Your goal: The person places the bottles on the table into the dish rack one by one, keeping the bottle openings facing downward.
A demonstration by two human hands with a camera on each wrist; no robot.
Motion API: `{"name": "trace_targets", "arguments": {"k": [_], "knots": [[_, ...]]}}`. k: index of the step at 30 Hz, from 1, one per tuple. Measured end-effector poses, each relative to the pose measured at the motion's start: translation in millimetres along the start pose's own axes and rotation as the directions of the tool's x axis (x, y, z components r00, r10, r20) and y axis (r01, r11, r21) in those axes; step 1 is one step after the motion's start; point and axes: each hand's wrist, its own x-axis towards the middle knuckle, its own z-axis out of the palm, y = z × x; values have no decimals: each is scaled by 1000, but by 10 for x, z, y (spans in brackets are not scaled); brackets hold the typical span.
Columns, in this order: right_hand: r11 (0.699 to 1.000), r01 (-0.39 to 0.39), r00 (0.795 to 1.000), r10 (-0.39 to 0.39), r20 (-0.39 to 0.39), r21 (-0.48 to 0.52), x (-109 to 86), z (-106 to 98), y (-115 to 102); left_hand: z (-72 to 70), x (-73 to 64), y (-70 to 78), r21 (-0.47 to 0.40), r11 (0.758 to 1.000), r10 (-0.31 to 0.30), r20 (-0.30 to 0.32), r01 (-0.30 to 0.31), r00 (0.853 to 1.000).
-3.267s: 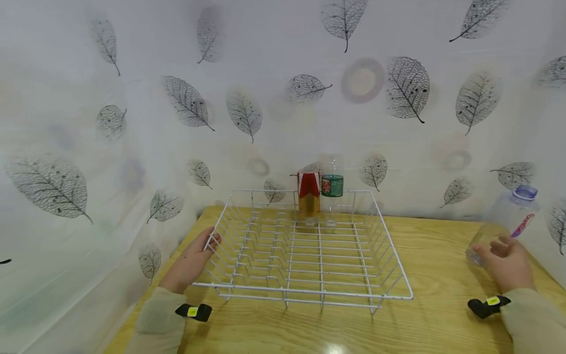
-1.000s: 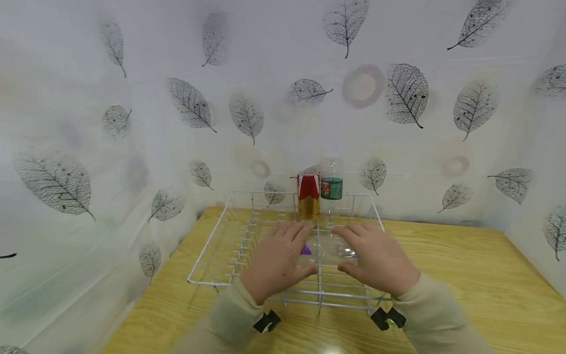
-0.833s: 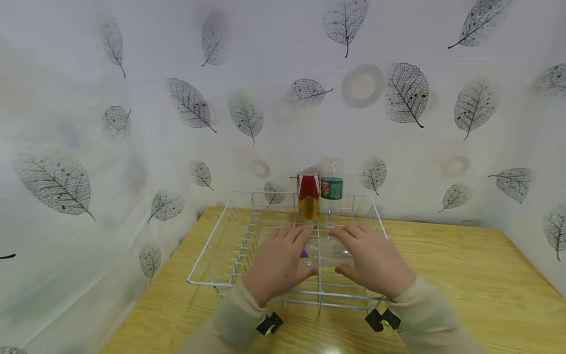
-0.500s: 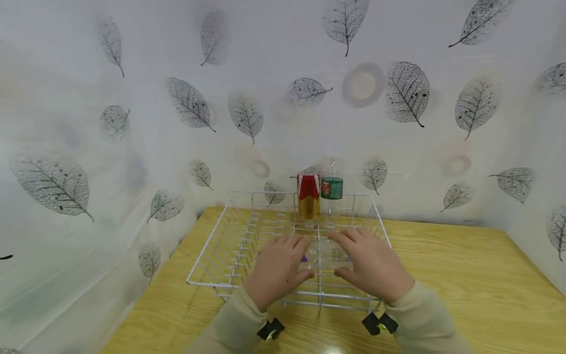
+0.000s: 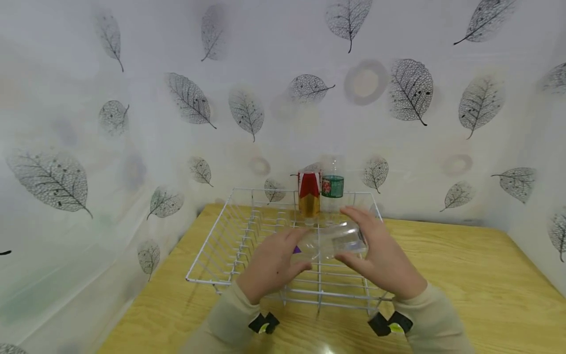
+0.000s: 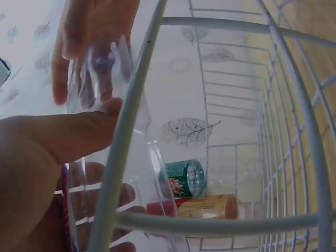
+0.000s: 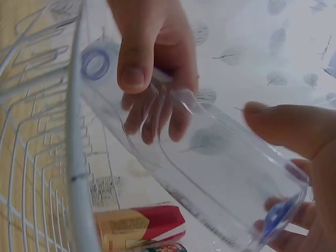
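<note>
Both my hands hold a large clear plastic bottle (image 5: 342, 241) on its side above the white wire dish rack (image 5: 319, 297). My left hand (image 5: 276, 260) curls round the neck half, which it largely hides in the head view; a purple bit of label shows by its fingers. In the right wrist view the open neck with its blue ring (image 7: 95, 64) points toward the rack's wires. My right hand (image 5: 382, 250) grips the base end, thumb on the near side and fingers on the far side.
At the rack's back stand a bottle with a red and yellow label (image 5: 309, 194) and a clear one with a green label (image 5: 332, 187). The rack sits on a wooden table (image 5: 464, 275), with a leaf-print curtain (image 5: 283, 128) close behind.
Earlier my right hand held the bottle near upright at far right while my left gripped the rack's side. Both then met over the rack; lately the bottle's base end has risen with my right hand.
</note>
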Motion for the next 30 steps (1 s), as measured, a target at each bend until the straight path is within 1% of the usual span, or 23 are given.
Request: {"name": "trace_targets", "arguments": {"k": [2,4,6,7,9,10,11,13,14,15,16,17,18,20,22,24,26,27,29,30], "knots": [[991,-45,999,48,-25,127,-7,-25,12,-27,4,-17,-59,998,-26,6,26,1000],[961,-82,995,94,-35,262,-13,-38,27,-45,1,-32,-116,992,-47,9,48,999],[916,-103,992,124,-28,389,-19,-41,41,-49,-4,-42,-177,982,-60,1,59,998],[886,-106,991,130,-21,451,-19,-40,44,-47,-3,-43,-215,975,-62,-7,60,998],[817,-107,991,134,-5,567,-17,-32,45,-27,1,-31,-314,948,-67,-23,56,997],[778,-103,992,128,5,620,-13,-27,39,-11,4,-19,-371,927,-74,-23,60,997],[738,-104,992,124,17,667,-10,-20,29,7,8,-3,-430,901,-77,-18,62,997],[667,-103,993,109,40,738,-1,1,5,44,20,38,-547,834,-87,6,76,996],[645,-101,994,100,48,758,2,15,-7,60,25,63,-595,799,-90,23,86,996],[629,-97,995,90,52,771,4,29,-23,79,27,84,-629,772,-90,42,97,995],[617,-89,996,79,51,782,4,43,-39,95,31,107,-650,753,-86,61,105,994],[611,-83,996,73,48,787,0,58,-57,105,34,131,-664,740,-77,75,107,994],[605,-71,997,65,39,793,0,71,-76,117,35,153,-667,737,-68,85,108,994],[589,-50,998,57,20,806,-2,96,-121,134,34,194,-660,745,-46,100,100,994],[574,-40,998,64,3,818,-4,115,-179,148,29,230,-641,762,-25,106,87,994],[574,-25,998,62,-13,818,-3,136,-223,159,18,261,-630,773,-11,116,82,993],[596,-19,998,62,-22,803,-7,156,-252,167,14,284,-620,780,-1,131,82,991],[615,-11,998,56,-30,788,-8,165,-260,170,12,294,-615,784,2,140,86,990],[642,5,998,43,-42,767,-13,180,-262,175,9,309,-606,790,3,154,92,988],[649,11,998,39,-48,761,-16,185,-261,180,12,313,-599,795,6,158,91,987]]}}
